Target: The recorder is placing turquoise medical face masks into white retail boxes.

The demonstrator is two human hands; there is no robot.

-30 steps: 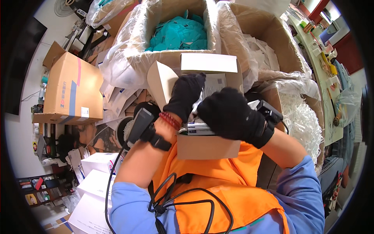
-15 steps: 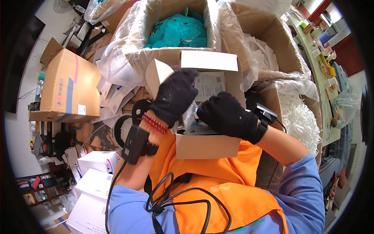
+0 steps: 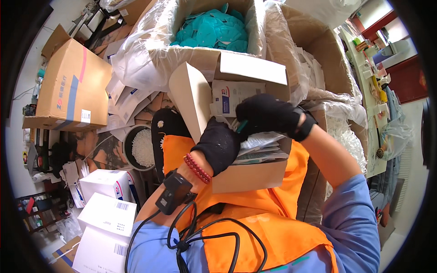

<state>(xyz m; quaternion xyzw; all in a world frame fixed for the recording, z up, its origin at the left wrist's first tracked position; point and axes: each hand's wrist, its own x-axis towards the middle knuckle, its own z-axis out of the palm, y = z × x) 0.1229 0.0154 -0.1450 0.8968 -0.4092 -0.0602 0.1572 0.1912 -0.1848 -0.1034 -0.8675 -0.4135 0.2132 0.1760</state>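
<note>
On my lap stands a white cardboard box [image 3: 248, 178] with its flaps up, filled with flat sealed packets [image 3: 259, 155]. One white-and-blue packet [image 3: 224, 102] lies against its far side. My right hand [image 3: 266, 114], in a black glove, is closed over the middle of the box. A small teal piece [image 3: 241, 126] shows at its fingertips, its kind unclear. My left hand [image 3: 219, 144], gloved in black too, reaches over the box's left side with its fingers curled close to the right hand. What those fingers hold, if anything, is hidden.
Beyond the box stands a lined carton of teal pieces [image 3: 211, 31]. To its right are a carton of white packets [image 3: 312, 68] and one of white shreds [image 3: 343, 141]. A brown carton [image 3: 75, 86], a bowl of white pellets [image 3: 143, 148] and closed white boxes [image 3: 107, 214] lie left.
My left hand has come down toward me, and the right has risen slightly. More packets now show in the box's near half. A teal piece now shows between the hands.
</note>
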